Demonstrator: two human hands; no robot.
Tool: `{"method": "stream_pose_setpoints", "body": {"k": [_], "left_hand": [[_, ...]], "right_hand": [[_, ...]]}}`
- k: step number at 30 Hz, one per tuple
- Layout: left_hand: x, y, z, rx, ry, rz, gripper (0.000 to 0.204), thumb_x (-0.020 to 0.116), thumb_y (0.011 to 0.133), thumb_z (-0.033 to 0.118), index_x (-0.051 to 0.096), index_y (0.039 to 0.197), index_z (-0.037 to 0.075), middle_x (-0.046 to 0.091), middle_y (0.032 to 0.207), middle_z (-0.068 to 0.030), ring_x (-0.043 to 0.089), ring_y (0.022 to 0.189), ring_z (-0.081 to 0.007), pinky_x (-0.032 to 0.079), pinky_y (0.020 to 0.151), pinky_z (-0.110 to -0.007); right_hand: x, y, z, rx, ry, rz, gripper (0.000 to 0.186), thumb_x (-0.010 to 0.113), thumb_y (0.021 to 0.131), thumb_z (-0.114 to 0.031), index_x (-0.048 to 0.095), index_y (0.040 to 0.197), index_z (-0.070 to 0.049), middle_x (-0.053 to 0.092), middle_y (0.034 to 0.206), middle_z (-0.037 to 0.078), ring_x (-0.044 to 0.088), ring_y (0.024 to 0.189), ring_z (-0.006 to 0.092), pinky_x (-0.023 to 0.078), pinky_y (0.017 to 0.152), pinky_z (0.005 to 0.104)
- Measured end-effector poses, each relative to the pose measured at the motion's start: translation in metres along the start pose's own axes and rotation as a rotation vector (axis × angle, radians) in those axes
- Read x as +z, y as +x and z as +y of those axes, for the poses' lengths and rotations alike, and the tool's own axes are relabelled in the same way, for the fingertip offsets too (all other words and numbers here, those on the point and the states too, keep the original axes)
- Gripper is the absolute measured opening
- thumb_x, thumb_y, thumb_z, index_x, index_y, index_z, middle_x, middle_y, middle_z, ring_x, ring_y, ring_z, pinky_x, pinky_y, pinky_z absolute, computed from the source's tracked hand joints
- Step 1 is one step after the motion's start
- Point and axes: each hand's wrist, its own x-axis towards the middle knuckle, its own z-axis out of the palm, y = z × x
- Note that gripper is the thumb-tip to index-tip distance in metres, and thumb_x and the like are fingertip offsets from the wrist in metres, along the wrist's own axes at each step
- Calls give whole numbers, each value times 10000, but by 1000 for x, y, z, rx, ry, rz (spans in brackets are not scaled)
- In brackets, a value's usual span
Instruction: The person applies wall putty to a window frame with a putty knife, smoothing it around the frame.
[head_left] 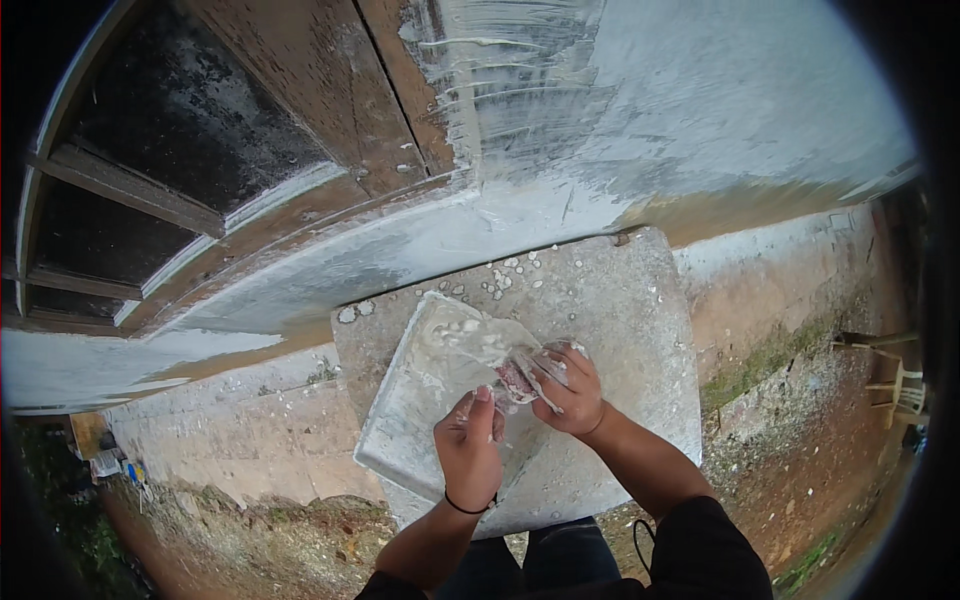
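In the middle, my right hand [570, 388] is closed around a flat, putty-smeared piece [515, 382] with a reddish patch; its exact kind does not show. White paste coats the right fingers. My left hand [470, 435], with a dark band at the wrist, has its thumb and fingers pinched together at the near side of that piece. Whatever lies between the left fingertips is too small to make out. Below both hands, a whitish square tray [392, 415] sits turned at an angle, with wet white putty [465, 335] spread over its far part.
The tray rests on a grey, paint-spotted square slab [640, 330] in front of me. Beyond it rises a wall [720, 100] partly coated white, beside a worn wooden window frame [300, 70]. A wooden chair [895, 385] stands far right on dirt ground [800, 480].
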Motion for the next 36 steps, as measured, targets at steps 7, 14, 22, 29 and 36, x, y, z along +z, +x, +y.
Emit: {"method": "stream_pose_setpoints", "body": {"k": [7, 14, 22, 29, 36], "left_hand": [[-9, 2, -12, 142, -43, -75, 456, 348, 905, 345, 525, 666, -2, 500, 567, -78, 425, 565, -130, 292, 554, -270], [-32, -5, -38, 10, 114, -102, 362, 386, 927, 214, 568, 724, -23, 531, 626, -56, 410, 580, -84, 322, 571, -228], [-38, -5, -56, -64, 166, -175, 339, 387, 934, 197, 597, 837, -51, 618, 791, -100, 476, 597, -87, 392, 606, -227], [-31, -8, -68, -172, 90, -243, 326, 393, 934, 202, 610, 864, -32, 617, 740, -69, 429, 587, -62, 348, 594, -206], [-33, -12, -74, -185, 179, -298, 394, 354, 931, 250, 609, 890, -47, 644, 845, -106, 458, 609, -88, 341, 599, -226]], "right_hand": [[-6, 54, 44, 471, 513, 371, 211, 604, 726, 22, 585, 935, 49, 588, 883, 129, 575, 823, 232, 451, 732, 280], [12, 93, 73, 723, 932, 533, 207, 595, 804, -17, 563, 998, 47, 593, 937, 66, 548, 848, 119, 438, 757, 240], [30, 103, 88, 797, 1031, 689, 232, 603, 807, -32, 552, 1014, 59, 581, 962, 85, 541, 868, 126, 443, 752, 240], [28, 103, 116, 536, 761, 575, 182, 606, 775, -15, 575, 939, 58, 588, 918, 108, 546, 828, 174, 434, 741, 276], [31, 105, 111, 384, 467, 725, 158, 587, 770, -6, 579, 915, 58, 588, 872, 122, 550, 782, 192, 428, 721, 284]]}}
